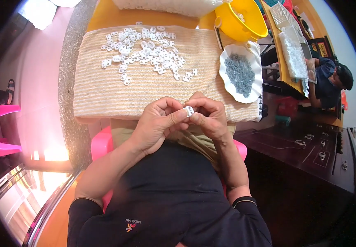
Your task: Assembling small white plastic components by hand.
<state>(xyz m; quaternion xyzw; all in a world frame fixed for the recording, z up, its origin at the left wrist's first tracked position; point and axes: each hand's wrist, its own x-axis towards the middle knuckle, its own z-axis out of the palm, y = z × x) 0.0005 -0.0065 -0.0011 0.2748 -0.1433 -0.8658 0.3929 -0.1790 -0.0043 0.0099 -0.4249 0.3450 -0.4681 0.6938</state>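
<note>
Just past the table's front edge, my two hands meet over my lap. Between them is a small white plastic piece with two dark holes (190,111). My left hand (160,121) pinches its left side with thumb and forefinger. On the other side my right hand (209,117) grips the same piece, thumb in front and fingers curled behind. Many similar white two-holed pieces (147,51) lie scattered on the striped beige cloth (99,90). To their right, a white scalloped dish (226,84) holds a heap of small grey screws or pins (239,74).
A yellow bucket (231,29) with a few pale pieces inside stands at the back right, next to a clear bag of white pieces (165,5). Farther right, another person (330,78) sits at a second table with a white basket (283,16). A pink chair (1,111) is far left.
</note>
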